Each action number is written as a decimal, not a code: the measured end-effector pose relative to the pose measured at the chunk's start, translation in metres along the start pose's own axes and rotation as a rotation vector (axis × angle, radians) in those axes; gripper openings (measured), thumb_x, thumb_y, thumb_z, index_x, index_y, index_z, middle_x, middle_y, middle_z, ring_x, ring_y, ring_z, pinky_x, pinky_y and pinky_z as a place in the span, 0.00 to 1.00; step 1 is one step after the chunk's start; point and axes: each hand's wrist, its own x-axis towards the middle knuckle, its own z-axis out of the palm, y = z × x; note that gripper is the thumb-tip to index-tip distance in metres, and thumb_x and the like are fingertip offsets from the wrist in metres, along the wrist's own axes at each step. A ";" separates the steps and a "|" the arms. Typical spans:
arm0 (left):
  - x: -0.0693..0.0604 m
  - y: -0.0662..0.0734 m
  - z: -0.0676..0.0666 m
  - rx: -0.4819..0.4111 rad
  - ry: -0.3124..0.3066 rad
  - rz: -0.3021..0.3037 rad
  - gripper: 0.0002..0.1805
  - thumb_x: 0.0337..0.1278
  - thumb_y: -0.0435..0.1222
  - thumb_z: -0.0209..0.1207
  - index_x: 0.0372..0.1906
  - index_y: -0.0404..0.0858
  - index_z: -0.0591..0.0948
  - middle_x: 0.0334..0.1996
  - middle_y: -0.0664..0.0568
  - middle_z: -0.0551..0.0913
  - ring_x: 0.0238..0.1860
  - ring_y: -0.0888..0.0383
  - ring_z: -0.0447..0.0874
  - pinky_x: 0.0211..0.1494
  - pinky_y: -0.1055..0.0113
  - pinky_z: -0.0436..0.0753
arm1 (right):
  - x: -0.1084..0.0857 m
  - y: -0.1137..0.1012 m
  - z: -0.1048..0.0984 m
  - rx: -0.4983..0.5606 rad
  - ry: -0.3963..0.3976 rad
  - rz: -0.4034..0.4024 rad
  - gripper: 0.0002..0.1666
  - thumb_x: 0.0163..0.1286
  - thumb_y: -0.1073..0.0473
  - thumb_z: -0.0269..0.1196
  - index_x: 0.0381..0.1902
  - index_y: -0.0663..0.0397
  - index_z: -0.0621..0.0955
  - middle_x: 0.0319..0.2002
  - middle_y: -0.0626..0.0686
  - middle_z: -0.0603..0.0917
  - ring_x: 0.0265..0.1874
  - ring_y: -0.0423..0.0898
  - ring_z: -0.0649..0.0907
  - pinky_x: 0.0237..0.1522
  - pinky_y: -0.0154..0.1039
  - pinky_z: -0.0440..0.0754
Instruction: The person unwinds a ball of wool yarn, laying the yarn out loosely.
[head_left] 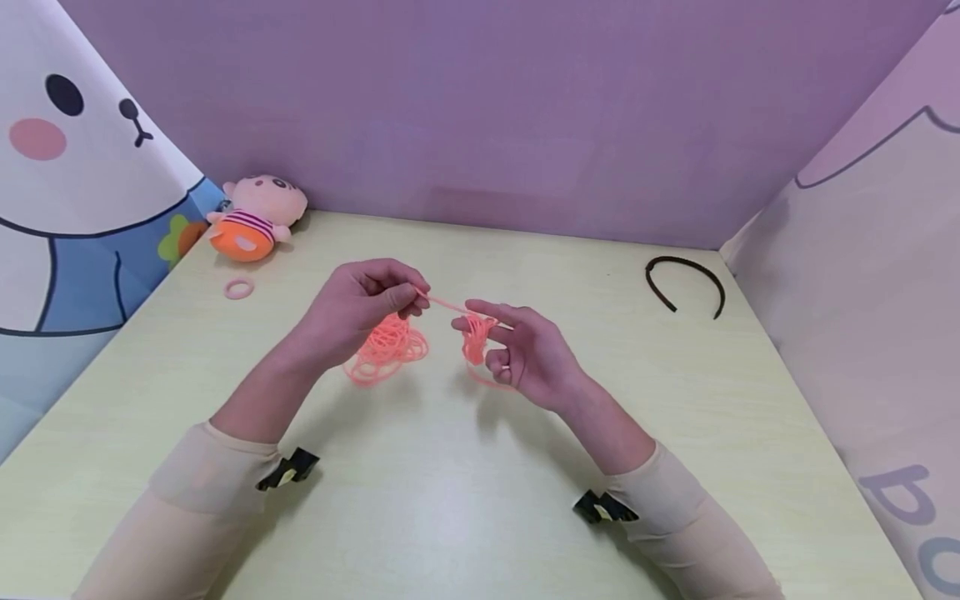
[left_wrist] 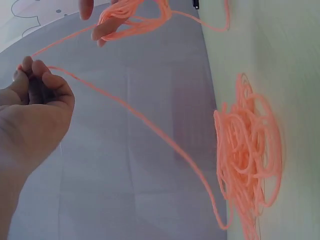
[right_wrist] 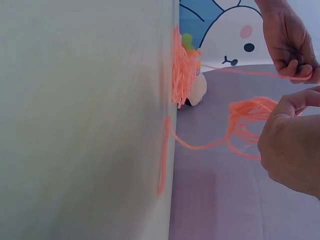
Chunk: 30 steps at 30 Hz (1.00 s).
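My left hand [head_left: 367, 300] pinches a strand of coral-pink cord between thumb and fingertips. From there the strand runs taut to my right hand [head_left: 542, 354]. Several turns of cord, a wound loop [head_left: 476, 337], hang around the right hand's extended index and middle fingers, while its other fingers bend toward the palm. In the left wrist view, a second length of cord slopes from the left hand down to a loose pile of cord [left_wrist: 245, 150] on the table. A loose cord tail [right_wrist: 163, 160] trails from the wound loop onto the tabletop in the right wrist view.
A pink plush toy [head_left: 251, 218] sits at the table's back left, with a pink ring [head_left: 239, 288] in front of it. At the back right lies a dark headband [head_left: 686, 279]. A purple backdrop [head_left: 480, 117] rises behind the pale table [head_left: 450, 500].
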 end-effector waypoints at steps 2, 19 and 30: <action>0.000 0.001 0.000 -0.008 -0.010 -0.001 0.06 0.71 0.28 0.58 0.43 0.36 0.86 0.33 0.48 0.87 0.36 0.54 0.82 0.39 0.68 0.82 | 0.000 0.000 0.000 0.027 0.014 -0.015 0.32 0.80 0.49 0.46 0.75 0.56 0.66 0.62 0.56 0.78 0.20 0.42 0.77 0.23 0.28 0.76; 0.009 -0.004 -0.023 0.227 0.199 -0.218 0.14 0.75 0.38 0.56 0.55 0.34 0.82 0.41 0.48 0.84 0.40 0.55 0.81 0.39 0.68 0.81 | 0.005 -0.001 0.001 0.053 0.321 -0.158 0.12 0.80 0.62 0.54 0.57 0.51 0.76 0.38 0.45 0.84 0.13 0.36 0.73 0.19 0.24 0.68; 0.009 -0.014 -0.035 0.396 0.294 -0.341 0.18 0.75 0.40 0.55 0.61 0.36 0.79 0.53 0.44 0.80 0.52 0.45 0.77 0.47 0.60 0.77 | 0.005 -0.002 0.001 0.121 0.287 -0.150 0.13 0.81 0.63 0.48 0.57 0.54 0.75 0.40 0.48 0.85 0.12 0.36 0.74 0.19 0.25 0.69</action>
